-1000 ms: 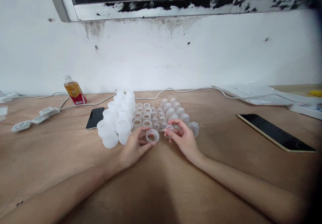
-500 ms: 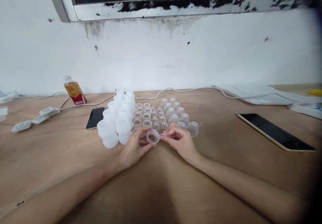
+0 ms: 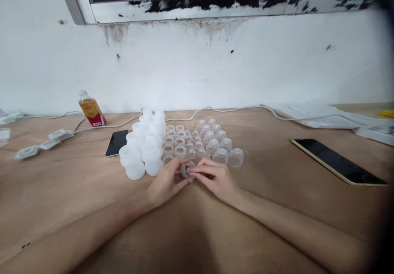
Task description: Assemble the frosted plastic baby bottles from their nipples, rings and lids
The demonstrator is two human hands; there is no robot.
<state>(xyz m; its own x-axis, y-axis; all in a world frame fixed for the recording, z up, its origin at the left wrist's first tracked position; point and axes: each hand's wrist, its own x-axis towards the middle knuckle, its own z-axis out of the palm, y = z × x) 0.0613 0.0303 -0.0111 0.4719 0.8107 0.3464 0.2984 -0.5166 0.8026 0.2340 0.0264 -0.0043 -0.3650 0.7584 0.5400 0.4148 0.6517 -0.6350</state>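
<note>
- Left hand (image 3: pixel 166 182): thumb and fingers clamped on the outer rim of a clear collar (image 3: pixel 184 170), at mid-width of the wooden surface (image 3: pixel 246 233). Contact between collar and wood cannot be told.
- Right hand (image 3: pixel 220 180): fingertips pinched together at the collar's opening, on what seems a small teat (image 3: pixel 188 170), mostly hidden.
- Handling: grip the collar by its rim only, leaving the opening free. Centre the teat and press evenly all round. Its thin wall will probably flex, so avoid pushing from one side.
- Just beyond the hands: spare collars (image 3: pixel 179 151), smooth, flat, translucent rings in columns. Beside them on the right, spare teats (image 3: pixel 201 153), glossy and peaked.
- Farther right: dome caps (image 3: pixel 220 156), clear, rounded, apparently rigid.
- Left of the spare collars: bottle bodies (image 3: pixel 134 169), frosted, milky, rounded, in rows running toward the rear edge.
- Toward the right edge: a large phone (image 3: pixel 335 161), flat black glass, pale frame.
- Along the rear edge: a smooth white cable (image 3: pixel 209 108); toward the left, a labelled drink bottle (image 3: pixel 94 111).
</note>
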